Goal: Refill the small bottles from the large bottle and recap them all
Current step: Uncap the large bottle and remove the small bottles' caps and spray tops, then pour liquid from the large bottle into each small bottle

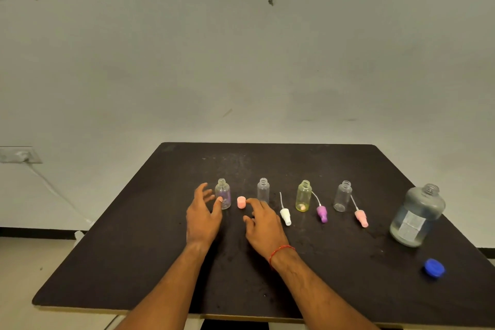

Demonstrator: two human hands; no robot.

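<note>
Both hands lay loose, gripping nothing: the left hand [203, 215] fingers brushed the leftmost small bottle [223, 194], the right hand [263, 222] fingertip met a pink cap [241, 202] (likely next up). The uncapped large bottle [417, 215] waited at the desk's [134, 262] right edge.

Black table [134, 262]; blue cap [434, 267]; yellow-tinted bottle [303, 197]; pink cap [241, 202]; purple spray top [322, 213]; white spray top [285, 216]; red wrist thread [281, 251].
</note>
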